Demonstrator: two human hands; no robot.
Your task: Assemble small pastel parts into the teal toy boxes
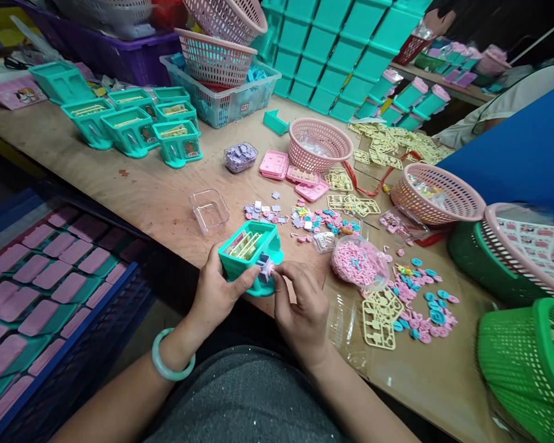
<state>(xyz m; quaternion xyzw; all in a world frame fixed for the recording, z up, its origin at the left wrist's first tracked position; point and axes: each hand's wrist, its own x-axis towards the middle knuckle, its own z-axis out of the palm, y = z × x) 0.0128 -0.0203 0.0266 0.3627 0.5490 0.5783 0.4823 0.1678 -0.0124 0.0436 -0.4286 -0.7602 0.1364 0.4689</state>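
Note:
My left hand [219, 292] grips a teal plastic toy box [252, 251] at the near edge of the wooden table [120, 184], thumb on its front. Cream plastic pieces lie inside the box. My right hand [300, 304] pinches a small lilac part [264, 268] against the box's front. A pale green bangle [166, 363] sits on my left wrist. Loose lilac, pink and blue small parts [300, 216] are scattered just beyond the box.
An empty clear tray [209, 209] lies left of the box; a clear bowl of pink bits [359, 263] and cream sprues [378, 317] lie to the right. Several filled teal boxes [133, 123], pink baskets [321, 143], green baskets [526, 357] and stacked teal boxes [332, 49] surround. A crate of lidded boxes [41, 289] sits low left.

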